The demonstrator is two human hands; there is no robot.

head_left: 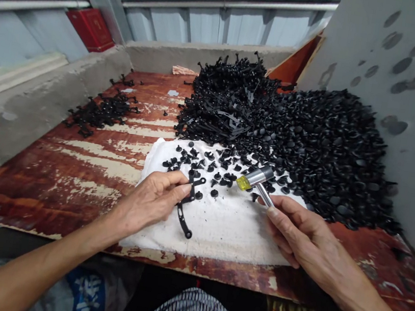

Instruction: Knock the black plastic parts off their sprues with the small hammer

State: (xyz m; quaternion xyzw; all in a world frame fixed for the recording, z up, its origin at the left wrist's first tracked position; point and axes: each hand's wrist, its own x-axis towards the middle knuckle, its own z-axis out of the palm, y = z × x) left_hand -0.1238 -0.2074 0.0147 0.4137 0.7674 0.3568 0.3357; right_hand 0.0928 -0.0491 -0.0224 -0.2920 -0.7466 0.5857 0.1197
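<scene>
Right grip [296, 235] on 1 hammer [256, 178]

My hammer [254, 177] has a polished metal head and a yellow plastic face. The black plastic pieces [331, 152] before me look semi-glossy, the white cloth [212, 228] rough and matt, the wooden table [73, 178] worn, its reddish finish peeling.

The left hand [149, 201] hides part of the black plastic runner [183, 217], and the right hand [302, 236] covers the grip of the small hammer [256, 179]. Both forearms are cut off by the picture's edge. Single pieces in the heap of black plastic parts [331, 152] are too small and densely packed to tell apart.
</scene>
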